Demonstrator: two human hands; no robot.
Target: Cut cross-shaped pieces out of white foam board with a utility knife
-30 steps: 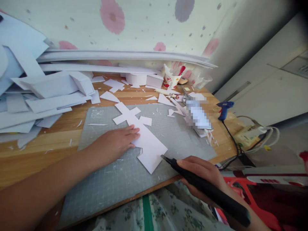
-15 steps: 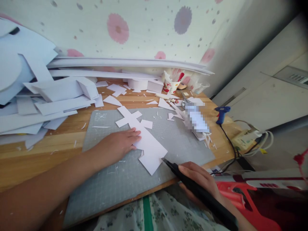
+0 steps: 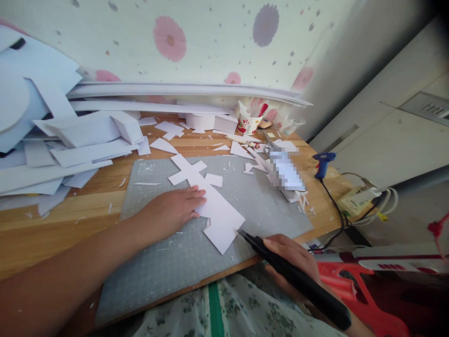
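A cut white board piece [image 3: 219, 203], shaped with several tabs, lies flat on a grey cutting mat [image 3: 154, 276]. My left hand [image 3: 177, 208] rests on its left side, fingers stretched out and pressing it down. In my right hand [image 3: 293, 255] is a long black utility knife [image 3: 298, 278], held with the fingers wrapped round its handle. The blade tip meets the board's right edge, by the corner of the lower tab. The fingers under the handle are partly hidden.
White board offcuts [image 3: 70, 140] are piled at the left. Behind the mat stand a paper cup [image 3: 248, 124] and scraps. A pixelated phone-like object [image 3: 287, 171] lies on the mat's right side, near a blue glue gun [image 3: 324, 164] and a power strip [image 3: 359, 201].
My right hand and the knife have shifted slightly to the right, with the blade still at the board's edge. The left hand stays in place on the board.
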